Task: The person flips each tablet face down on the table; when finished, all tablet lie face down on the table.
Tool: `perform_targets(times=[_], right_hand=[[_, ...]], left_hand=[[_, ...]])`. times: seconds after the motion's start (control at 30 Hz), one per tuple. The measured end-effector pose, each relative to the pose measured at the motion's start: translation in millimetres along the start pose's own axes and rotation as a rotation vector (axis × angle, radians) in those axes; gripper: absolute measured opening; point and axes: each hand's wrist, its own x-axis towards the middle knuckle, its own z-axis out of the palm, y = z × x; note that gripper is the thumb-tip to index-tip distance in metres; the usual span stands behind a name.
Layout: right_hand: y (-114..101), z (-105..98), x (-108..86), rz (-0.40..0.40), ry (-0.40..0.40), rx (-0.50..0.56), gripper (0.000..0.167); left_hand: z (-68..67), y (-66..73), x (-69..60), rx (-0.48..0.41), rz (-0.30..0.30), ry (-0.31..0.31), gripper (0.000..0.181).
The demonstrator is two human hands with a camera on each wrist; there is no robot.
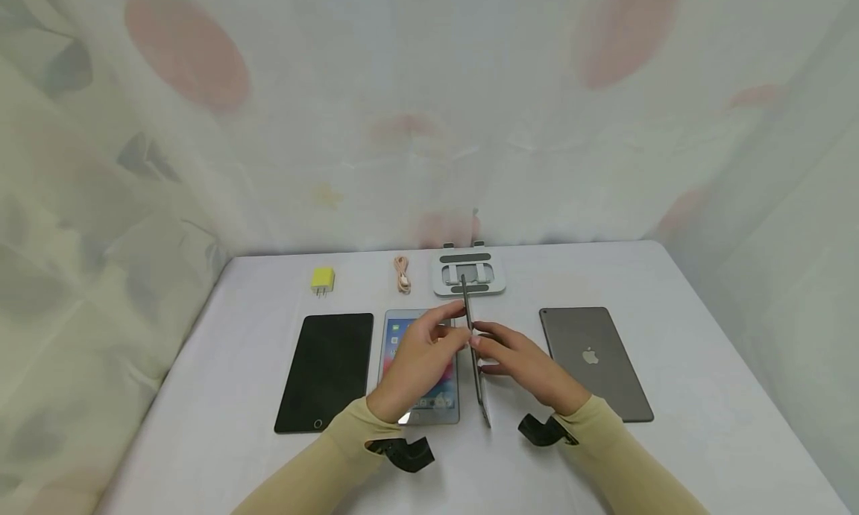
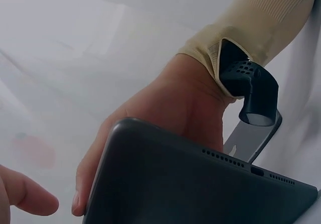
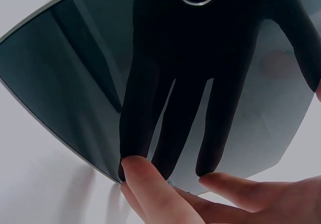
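A dark tablet (image 1: 479, 384) stands on edge between both hands, nearly edge-on in the head view. My left hand (image 1: 416, 362) holds it near the upper edge from the left, its fingers bent. From the other side my right hand (image 1: 526, 362) grips it. In the left wrist view the tablet's grey back (image 2: 200, 184) shows speaker holes and a port. One left-hand finger (image 2: 30, 194) sits just off its edge there. On the glossy screen (image 3: 65, 83) in the right wrist view, right fingertips (image 3: 138, 166) touch beside the hand's dark reflection.
A black tablet (image 1: 329, 366), a white one with a lit screen (image 1: 439, 396) and a grey one face down (image 1: 597, 381) lie on the white-covered table (image 1: 208, 396). Behind them are a yellow charger (image 1: 323, 279), a coiled cable (image 1: 402, 273) and a folding stand (image 1: 493, 284).
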Motion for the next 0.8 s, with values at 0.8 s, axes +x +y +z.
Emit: perform_targets(times=[0.8], right_hand=[[-16.9,-34.1,-15.7,-0.093,0.062,-0.105,0.072]], left_hand=[[15.0,-17.2,6.0,0.023,-0.034,-0.084,0.046]])
